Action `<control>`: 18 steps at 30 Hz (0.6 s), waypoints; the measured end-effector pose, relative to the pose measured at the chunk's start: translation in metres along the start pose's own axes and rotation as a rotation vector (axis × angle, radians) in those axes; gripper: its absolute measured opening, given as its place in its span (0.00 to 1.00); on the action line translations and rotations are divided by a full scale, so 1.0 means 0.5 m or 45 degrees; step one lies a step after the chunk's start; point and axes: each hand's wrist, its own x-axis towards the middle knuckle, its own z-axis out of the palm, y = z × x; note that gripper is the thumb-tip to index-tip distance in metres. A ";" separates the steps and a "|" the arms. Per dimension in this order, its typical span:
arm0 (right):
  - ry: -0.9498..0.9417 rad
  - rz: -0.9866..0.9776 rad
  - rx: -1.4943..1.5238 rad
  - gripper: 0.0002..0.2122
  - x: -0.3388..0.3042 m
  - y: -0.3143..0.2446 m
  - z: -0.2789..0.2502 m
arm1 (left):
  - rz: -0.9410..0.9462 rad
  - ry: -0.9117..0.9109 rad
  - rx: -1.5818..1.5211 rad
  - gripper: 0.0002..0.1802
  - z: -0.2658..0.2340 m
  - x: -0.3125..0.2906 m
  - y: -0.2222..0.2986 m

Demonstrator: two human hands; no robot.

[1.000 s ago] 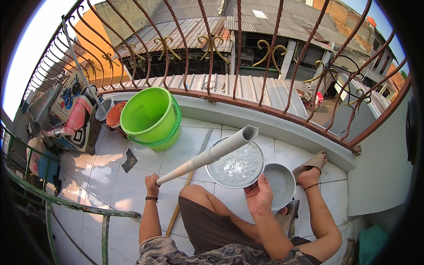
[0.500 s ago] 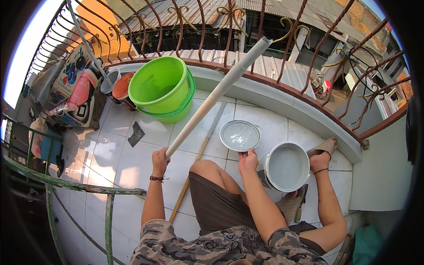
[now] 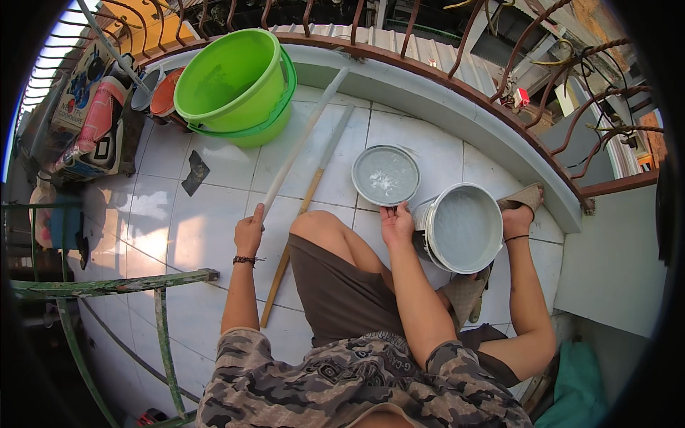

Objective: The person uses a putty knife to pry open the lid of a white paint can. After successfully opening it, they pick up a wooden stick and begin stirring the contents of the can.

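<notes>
My left hand [image 3: 248, 230] is closed around the near end of a long whitish pipe [image 3: 305, 135], which slants away low over the tiles to the foot of the parapet. My right hand [image 3: 397, 223] grips the near edge of a round grey lid [image 3: 377, 162]; white residue marks the lid's middle. Just right of it stands an uncovered paint bucket [image 3: 422, 220], grey-white inside, between my legs. A long stick [image 3: 277, 287], wooden at its near part and grey farther off, lies on the floor between my left hand and my bent knee.
A green bucket [image 3: 228, 71] stands by the parapet, beside a small orange bucket [image 3: 166, 96] and a grey one [image 3: 145, 91]. Boxes [image 3: 100, 121] are piled far left. A green metal rail [image 3: 114, 287] juts in at left. Brown railing [image 3: 399, 64] tops the parapet. A dark scrap [image 3: 195, 173] lies on tiles.
The pipe's far end has come down from above the railing to low near the parapet. The lid stays in my right hand. The view has tilted lower.
</notes>
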 end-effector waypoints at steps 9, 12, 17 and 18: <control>0.056 0.016 -0.021 0.11 0.001 0.011 -0.007 | 0.034 0.089 0.054 0.48 0.031 0.033 -0.047; 0.042 -0.015 -0.010 0.13 0.010 0.016 -0.010 | 0.044 0.086 0.108 0.49 0.030 0.034 -0.062; -0.029 -0.075 0.059 0.19 0.028 0.005 0.017 | 0.002 0.100 0.258 0.49 0.011 0.011 -0.076; -0.039 -0.083 0.080 0.19 0.033 0.003 0.022 | -0.004 0.121 0.290 0.49 0.011 0.012 -0.080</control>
